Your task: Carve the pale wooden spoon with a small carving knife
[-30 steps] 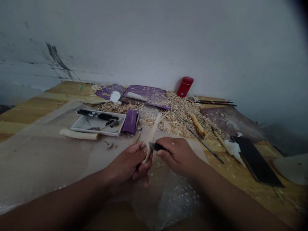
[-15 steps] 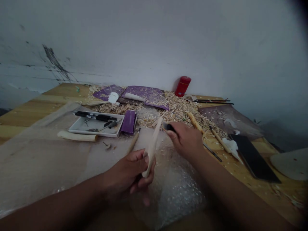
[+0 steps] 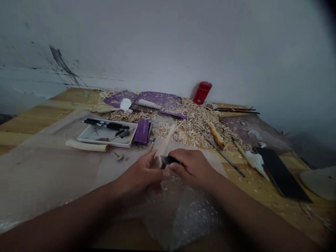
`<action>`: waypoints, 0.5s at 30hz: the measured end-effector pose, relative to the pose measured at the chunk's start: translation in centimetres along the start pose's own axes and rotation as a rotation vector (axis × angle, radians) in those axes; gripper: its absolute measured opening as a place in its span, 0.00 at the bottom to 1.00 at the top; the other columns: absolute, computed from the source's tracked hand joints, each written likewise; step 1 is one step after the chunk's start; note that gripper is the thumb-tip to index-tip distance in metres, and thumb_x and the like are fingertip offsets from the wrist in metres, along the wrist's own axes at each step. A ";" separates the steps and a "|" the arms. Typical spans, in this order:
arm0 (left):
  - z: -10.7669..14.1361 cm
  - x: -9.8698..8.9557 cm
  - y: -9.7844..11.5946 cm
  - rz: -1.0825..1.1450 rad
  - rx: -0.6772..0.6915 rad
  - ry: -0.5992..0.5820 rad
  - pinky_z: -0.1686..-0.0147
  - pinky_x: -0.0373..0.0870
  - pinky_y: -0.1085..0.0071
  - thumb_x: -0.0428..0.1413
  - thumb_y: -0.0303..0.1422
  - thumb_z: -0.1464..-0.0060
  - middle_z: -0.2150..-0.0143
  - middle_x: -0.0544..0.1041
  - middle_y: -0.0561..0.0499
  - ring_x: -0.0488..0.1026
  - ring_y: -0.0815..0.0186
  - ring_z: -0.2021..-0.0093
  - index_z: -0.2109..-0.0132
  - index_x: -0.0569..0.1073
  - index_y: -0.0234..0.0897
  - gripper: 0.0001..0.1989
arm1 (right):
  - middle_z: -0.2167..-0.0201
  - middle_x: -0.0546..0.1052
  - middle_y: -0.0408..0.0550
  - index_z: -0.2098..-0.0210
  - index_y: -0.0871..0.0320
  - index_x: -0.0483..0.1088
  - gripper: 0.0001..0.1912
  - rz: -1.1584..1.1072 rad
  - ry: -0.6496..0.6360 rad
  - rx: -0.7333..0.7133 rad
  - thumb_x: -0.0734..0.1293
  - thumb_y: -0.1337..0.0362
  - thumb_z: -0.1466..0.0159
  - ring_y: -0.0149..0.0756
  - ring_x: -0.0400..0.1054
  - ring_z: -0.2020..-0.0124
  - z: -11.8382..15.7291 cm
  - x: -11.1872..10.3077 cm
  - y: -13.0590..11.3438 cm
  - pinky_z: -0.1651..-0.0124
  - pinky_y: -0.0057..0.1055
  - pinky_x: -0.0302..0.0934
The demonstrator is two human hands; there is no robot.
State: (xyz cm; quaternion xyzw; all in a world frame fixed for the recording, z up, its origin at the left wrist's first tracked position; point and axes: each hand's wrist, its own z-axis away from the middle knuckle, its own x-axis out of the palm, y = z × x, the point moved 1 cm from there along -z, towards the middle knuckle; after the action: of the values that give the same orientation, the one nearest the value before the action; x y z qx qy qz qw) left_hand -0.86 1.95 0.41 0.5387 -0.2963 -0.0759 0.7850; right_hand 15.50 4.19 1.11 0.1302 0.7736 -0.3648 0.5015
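Note:
My left hand [image 3: 141, 171] is closed around the thick near end of a pale carved wooden piece [image 3: 164, 143]. The piece narrows towards its far end, which points away from me over the shavings. My right hand [image 3: 194, 167] grips a small knife [image 3: 172, 160] by its black handle. Its short blade rests against or very close to the thick end of the wood, right beside my left fingers. Bubble wrap [image 3: 194, 213] lies beneath both hands.
Wood shavings [image 3: 194, 117] are heaped towards the wall, with a red cylinder [image 3: 202, 92] behind. To the left are a white tray of tools [image 3: 115, 142] and a pale wooden stick [image 3: 86, 145]. On the right lie a metal file [image 3: 228, 159] and a black slab [image 3: 283, 175].
My right hand has brought the knife from the wood's far tip down to its thick near end. My left hand has shifted slightly up, and the wood now points more away from me.

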 end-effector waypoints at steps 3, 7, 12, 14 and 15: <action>-0.2 0.0 -0.3 -0.170 0.014 0.115 0.85 0.65 0.79 0.54 0.28 0.56 0.77 0.62 0.58 0.59 0.77 0.83 0.62 0.65 0.36 0.11 | 0.73 0.68 0.42 0.68 0.58 0.61 0.16 -0.013 -0.023 -0.002 0.50 0.55 0.37 0.28 0.60 0.71 0.1 0.0 -0.3 0.70 0.24 0.49; -0.2 0.2 -0.5 -0.284 0.022 0.164 0.86 0.64 0.79 0.53 0.28 0.56 0.79 0.62 0.58 0.59 0.77 0.84 0.67 0.66 0.34 0.05 | 0.73 0.68 0.42 0.68 0.58 0.61 0.16 -0.032 -0.064 -0.016 0.50 0.54 0.37 0.28 0.61 0.72 0.0 0.0 -0.7 0.71 0.24 0.48; -0.1 0.4 -0.6 -0.282 -0.004 0.178 0.87 0.65 0.78 0.51 0.26 0.57 0.78 0.63 0.57 0.60 0.76 0.84 0.67 0.66 0.34 0.06 | 0.75 0.68 0.43 0.69 0.58 0.63 0.19 0.117 -0.009 0.012 0.49 0.52 0.38 0.30 0.60 0.72 -0.1 0.2 -0.6 0.71 0.25 0.47; -0.1 0.5 -0.7 -0.222 -0.034 0.190 0.87 0.65 0.77 0.51 0.24 0.58 0.80 0.60 0.59 0.59 0.76 0.85 0.70 0.64 0.35 0.05 | 0.75 0.67 0.44 0.68 0.58 0.63 0.20 0.212 0.030 0.044 0.49 0.51 0.38 0.30 0.60 0.73 -0.1 0.2 -0.4 0.71 0.26 0.46; -0.1 0.5 -0.8 -0.184 -0.044 0.195 0.87 0.65 0.76 0.51 0.24 0.59 0.82 0.59 0.60 0.58 0.76 0.86 0.72 0.62 0.35 0.05 | 0.75 0.68 0.44 0.67 0.58 0.64 0.20 0.250 0.046 0.056 0.49 0.51 0.38 0.31 0.60 0.73 -0.1 0.2 -0.3 0.71 0.26 0.46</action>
State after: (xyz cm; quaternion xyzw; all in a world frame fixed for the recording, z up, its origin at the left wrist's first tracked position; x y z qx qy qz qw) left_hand -0.24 1.49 -0.15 0.5511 -0.1661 -0.1011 0.8114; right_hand 15.16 4.05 1.07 0.2478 0.7523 -0.3177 0.5212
